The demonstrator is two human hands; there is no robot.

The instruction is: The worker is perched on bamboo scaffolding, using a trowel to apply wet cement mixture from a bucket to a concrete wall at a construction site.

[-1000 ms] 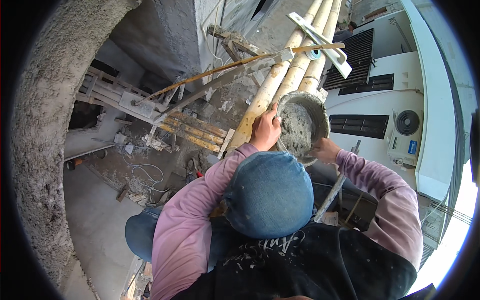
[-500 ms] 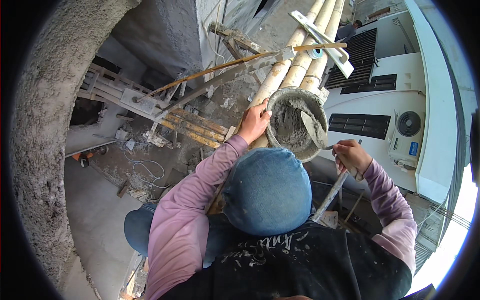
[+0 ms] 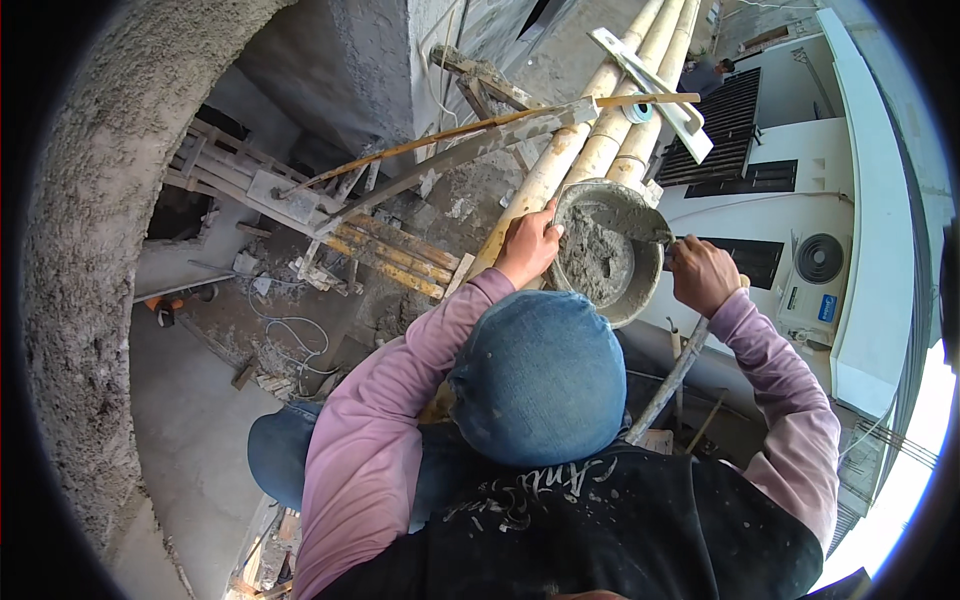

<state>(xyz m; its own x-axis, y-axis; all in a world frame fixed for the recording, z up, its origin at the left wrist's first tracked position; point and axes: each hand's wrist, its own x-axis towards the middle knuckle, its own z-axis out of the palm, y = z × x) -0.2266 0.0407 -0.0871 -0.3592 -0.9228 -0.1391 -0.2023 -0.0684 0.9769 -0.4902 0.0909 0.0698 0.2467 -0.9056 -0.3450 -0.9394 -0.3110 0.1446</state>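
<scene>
A round bucket (image 3: 645, 292) stands on bamboo poles just beyond my knee, with wet grey mortar (image 3: 592, 255) inside. My left hand (image 3: 530, 245) is closed on the bucket's left rim, thumb over the edge. On the other side, my right hand (image 3: 704, 274) grips the handle of a trowel (image 3: 638, 224). The mortar-coated blade lies across the bucket's far right part, at its rim. Most of the handle is hidden in my fingers.
Thick bamboo poles (image 3: 605, 142) run away under the bucket. On them lie a long wooden straightedge (image 3: 470, 150), a pale float-like board (image 3: 655, 90) and a tape roll (image 3: 638, 112). A rough plastered wall (image 3: 85, 290) curves at left. Another person (image 3: 705, 76) is far off.
My right hand has moved away from me, swinging the trowel blade from the mortar's right side to the far right rim. The bucket sits slightly further right in view, my left hand still on it.
</scene>
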